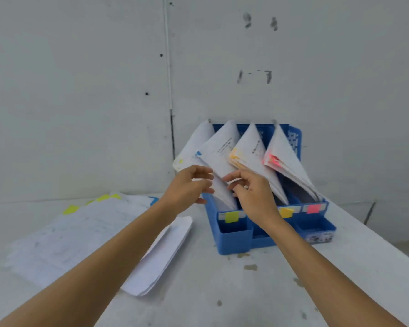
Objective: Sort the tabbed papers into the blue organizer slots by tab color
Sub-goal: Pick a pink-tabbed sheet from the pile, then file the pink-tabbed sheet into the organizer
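Head view, 1 o'clock: left hand [187, 188] and right hand [254, 193], half-curled, flank the light, floppy blue-tabbed paper [219, 153], best pinched at its edge; whether either grips it cannot be told.

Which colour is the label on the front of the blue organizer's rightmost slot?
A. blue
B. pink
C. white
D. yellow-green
B: a pink label is on the front of the rightmost slot of the blue organizer, in front of the pink-tabbed papers.
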